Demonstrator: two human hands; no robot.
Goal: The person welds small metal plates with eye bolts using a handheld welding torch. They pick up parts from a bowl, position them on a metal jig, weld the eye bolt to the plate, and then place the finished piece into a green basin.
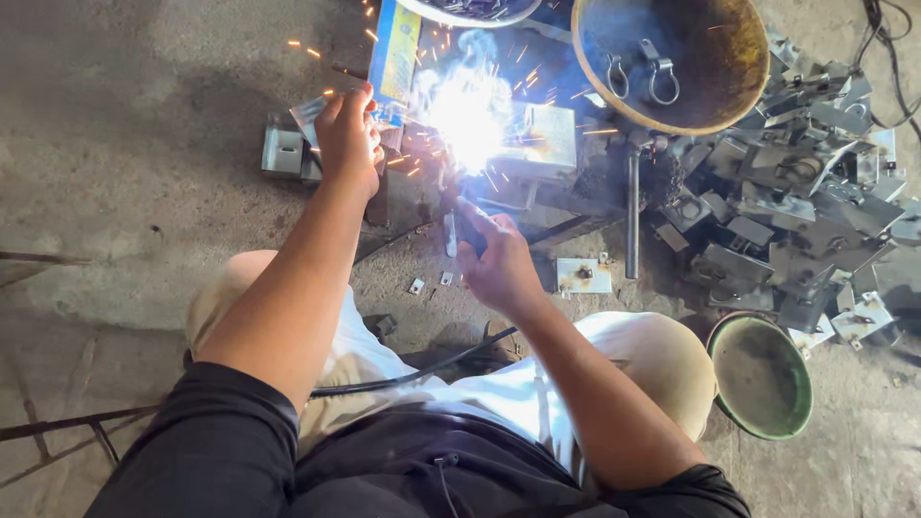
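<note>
My left hand [347, 136] grips a small grey metal plate [309, 113] at the left edge of the work block. My right hand [499, 261] is shut on a dark welding electrode holder [467, 228], its tip pointing up into a white-blue welding arc [467, 115]. Orange sparks fly out from the arc over a pale metal box-shaped piece [547, 139]. A black cable [413, 374] runs from the holder back across my lap. I am squatting on a concrete floor, my knees on either side of the work.
A rusty round pan [585, 67] with two shackles stands at the top right. A heap of grey metal brackets [806, 192] fills the right side. A green bowl [763, 376] sits by my right knee. A steel rod [633, 211] lies beside the work.
</note>
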